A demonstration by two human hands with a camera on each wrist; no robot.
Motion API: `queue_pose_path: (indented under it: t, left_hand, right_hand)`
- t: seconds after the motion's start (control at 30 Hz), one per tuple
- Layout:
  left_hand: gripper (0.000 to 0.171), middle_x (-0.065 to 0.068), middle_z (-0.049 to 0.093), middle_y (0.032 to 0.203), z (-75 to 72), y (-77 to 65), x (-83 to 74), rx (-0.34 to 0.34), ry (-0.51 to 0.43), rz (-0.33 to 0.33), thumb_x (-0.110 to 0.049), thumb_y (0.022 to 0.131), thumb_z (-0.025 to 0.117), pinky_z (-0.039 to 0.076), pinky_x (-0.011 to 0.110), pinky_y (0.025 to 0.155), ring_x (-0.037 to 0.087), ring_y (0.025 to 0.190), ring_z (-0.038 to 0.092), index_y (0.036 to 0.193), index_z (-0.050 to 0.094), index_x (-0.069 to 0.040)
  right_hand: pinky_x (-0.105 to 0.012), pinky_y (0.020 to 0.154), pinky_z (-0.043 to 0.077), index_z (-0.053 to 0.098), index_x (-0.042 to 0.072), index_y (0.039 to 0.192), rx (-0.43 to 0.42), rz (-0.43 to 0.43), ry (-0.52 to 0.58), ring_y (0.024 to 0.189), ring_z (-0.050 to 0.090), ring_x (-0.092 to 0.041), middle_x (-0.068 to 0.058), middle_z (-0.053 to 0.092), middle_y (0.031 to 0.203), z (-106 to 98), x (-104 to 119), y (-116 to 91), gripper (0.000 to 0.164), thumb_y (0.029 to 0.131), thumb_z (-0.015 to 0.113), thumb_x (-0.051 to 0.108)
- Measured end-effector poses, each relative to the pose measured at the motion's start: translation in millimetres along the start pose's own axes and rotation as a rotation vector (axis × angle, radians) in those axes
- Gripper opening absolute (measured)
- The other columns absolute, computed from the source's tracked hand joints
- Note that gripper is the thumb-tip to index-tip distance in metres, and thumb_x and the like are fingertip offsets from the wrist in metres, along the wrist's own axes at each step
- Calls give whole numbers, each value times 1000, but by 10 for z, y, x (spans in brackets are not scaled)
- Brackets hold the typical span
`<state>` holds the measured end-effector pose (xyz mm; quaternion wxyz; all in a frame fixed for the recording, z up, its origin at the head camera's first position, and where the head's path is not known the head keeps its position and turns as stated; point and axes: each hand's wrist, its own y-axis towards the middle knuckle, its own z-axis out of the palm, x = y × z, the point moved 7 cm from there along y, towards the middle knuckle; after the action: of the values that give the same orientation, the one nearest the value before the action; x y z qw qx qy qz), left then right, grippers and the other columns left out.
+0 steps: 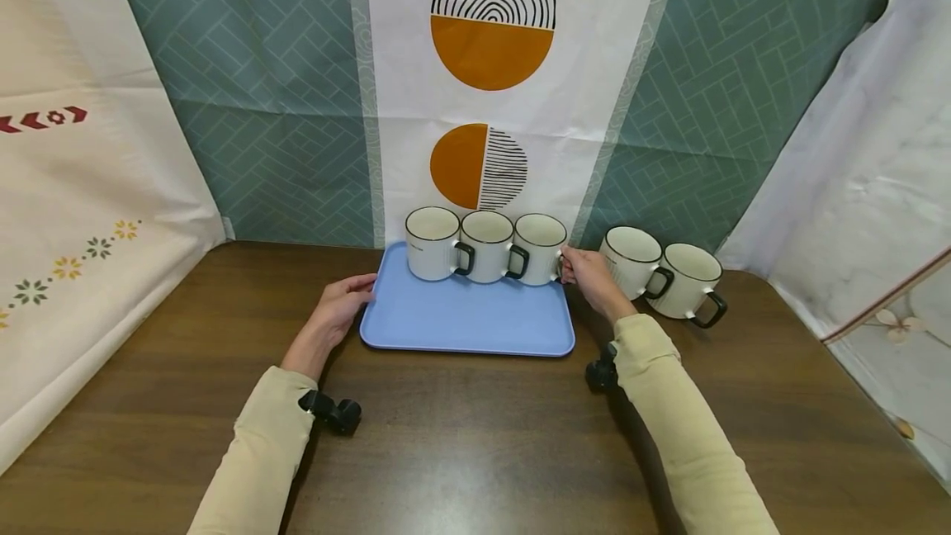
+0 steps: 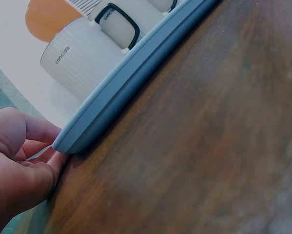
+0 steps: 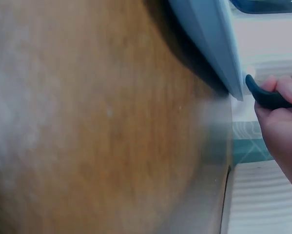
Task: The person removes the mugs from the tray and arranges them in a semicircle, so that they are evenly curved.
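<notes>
Three mugs [image 1: 486, 254] stand on the tray [image 1: 468, 320] the left hand [image 1: 342, 304] pinches, the rightmost mug [image 1: 539, 253], gripped by the right hand [image 1: 592, 275], seemingly settled, while two others [image 1: 630, 267] remain right on the desk [image 1: 475, 436].

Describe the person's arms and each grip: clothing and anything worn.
The left sleeve and right sleeve are long, pale yellow and plain. A small black device is worn on each arm. The left grip and right grip are gloveless.

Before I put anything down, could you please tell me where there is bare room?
The blue tray is bare in front of its three mugs; so is the tabletop between both sleeves. Right of the tray is crowded, the right hand gripping a handle near two more mugs.
</notes>
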<state>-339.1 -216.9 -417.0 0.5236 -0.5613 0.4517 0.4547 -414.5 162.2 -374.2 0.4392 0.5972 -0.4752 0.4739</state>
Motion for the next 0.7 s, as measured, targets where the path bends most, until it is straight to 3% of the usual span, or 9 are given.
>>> queue_pose_path:
  t: [0.17,0.3,0.7]
  left_hand:
    - [48,26,35,147,-10,9,9,-12,-4,0,5,98,43,27,39,112,30,135,33,145,35,8]
    - [47,25,36,147,14,16,26,-7,-1,-9,4,98,44,27,40,112,30,135,34,144,36,7]
    - [47,25,34,148,-37,13,19,-16,7,-21,3,98,43,26,41,112,31,137,32,145,36,6]
  right_hand:
    - [-35,67,42,35,10,60,-66,-2,-28,59,37,-19,-1,34,58,-2,8,-8,44,103,41,18]
    - [-38,64,40,38,10,57,-146,-6,-30,56,38,-17,-1,37,56,-42,24,-24,47,102,43,20]
    - [-26,48,35,44,10,47,-345,-107,-126,46,39,-15,2,42,44,-60,239,-83,53,99,48,23]
